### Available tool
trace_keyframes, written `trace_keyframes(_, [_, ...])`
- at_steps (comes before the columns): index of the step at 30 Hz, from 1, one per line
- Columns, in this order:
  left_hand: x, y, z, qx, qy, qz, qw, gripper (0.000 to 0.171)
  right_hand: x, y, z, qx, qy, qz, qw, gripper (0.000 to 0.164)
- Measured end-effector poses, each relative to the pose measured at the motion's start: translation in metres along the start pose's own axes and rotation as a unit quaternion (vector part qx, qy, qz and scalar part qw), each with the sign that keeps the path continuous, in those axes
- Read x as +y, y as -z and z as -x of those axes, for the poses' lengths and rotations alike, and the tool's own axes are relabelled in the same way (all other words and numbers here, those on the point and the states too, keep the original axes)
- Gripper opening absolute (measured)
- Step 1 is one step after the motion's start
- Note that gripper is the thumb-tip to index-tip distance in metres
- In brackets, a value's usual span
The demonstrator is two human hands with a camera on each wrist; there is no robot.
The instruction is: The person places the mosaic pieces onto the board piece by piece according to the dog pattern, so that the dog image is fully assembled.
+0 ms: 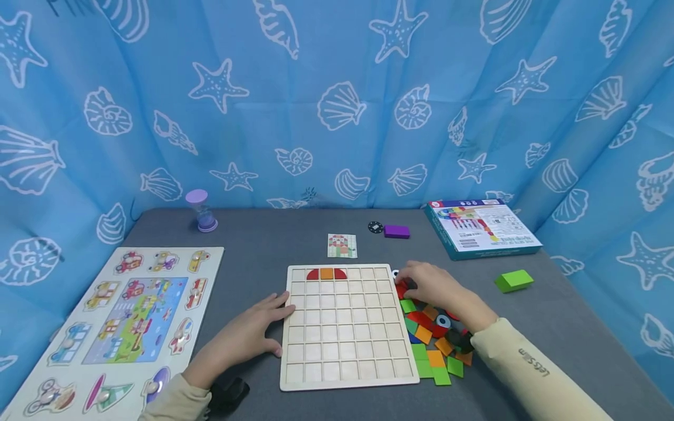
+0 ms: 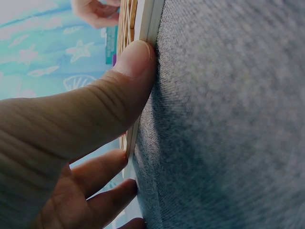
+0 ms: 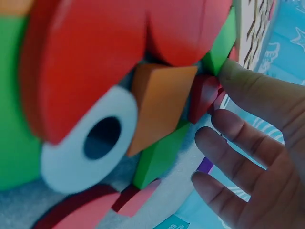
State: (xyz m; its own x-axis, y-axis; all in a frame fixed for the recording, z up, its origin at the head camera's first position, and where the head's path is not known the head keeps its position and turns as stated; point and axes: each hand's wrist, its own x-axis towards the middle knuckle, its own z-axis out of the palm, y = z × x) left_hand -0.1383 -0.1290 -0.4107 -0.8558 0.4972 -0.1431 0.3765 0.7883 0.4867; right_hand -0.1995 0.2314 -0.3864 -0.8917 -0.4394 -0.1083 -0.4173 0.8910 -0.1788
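Observation:
A wooden grid board [image 1: 344, 318] lies flat on the table. In its top row sit two red quarter-round pieces and, between them, an orange square [image 1: 327, 273]. My left hand [image 1: 247, 330] rests along the board's left edge; its thumb [image 2: 136, 59] touches the side, and the fingers are spread. To the right, my right hand [image 1: 434, 286] reaches over the top of a pile of coloured pieces [image 1: 421, 321]. Its loosely bent thumb and fingers [image 3: 233, 143] are beside red pieces [image 3: 205, 98] and a green one [image 3: 223, 45]. No firm hold shows.
A small pattern card [image 1: 342, 245] lies behind the board. Beyond it are a black-and-white disc [image 1: 375, 227] and a purple block [image 1: 396, 232]. A knobbed puzzle [image 1: 142, 318] and an hourglass [image 1: 202, 210] stand left; a box [image 1: 481, 228] and a green block [image 1: 513, 280] lie right.

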Motion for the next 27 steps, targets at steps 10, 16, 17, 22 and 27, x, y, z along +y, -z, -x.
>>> trace_keyframes(10, [0.000,0.000,0.001,0.000,-0.002,0.000,1.0000,0.078,-0.001,0.004,0.001,-0.012,0.013,0.042,0.999,0.019])
trace_keyframes(16, [0.000,0.000,0.001,0.002,-0.007,0.003,1.0000,0.078,0.001,0.004,-0.002,-0.020,-0.010,0.032,0.999,0.019])
trace_keyframes(17, [0.000,0.000,0.001,0.002,-0.008,0.004,1.0000,0.078,0.001,0.005,-0.002,-0.016,-0.018,0.023,0.999,0.020])
trace_keyframes(22, [-0.001,0.000,0.001,0.005,-0.005,0.005,1.0000,0.079,-0.013,0.012,-0.012,0.028,-0.014,-0.002,1.000,0.022])
trace_keyframes(27, [-0.001,-0.001,0.001,0.005,-0.004,0.004,1.0000,0.079,-0.052,0.011,-0.038,0.061,0.017,0.007,0.998,0.019])
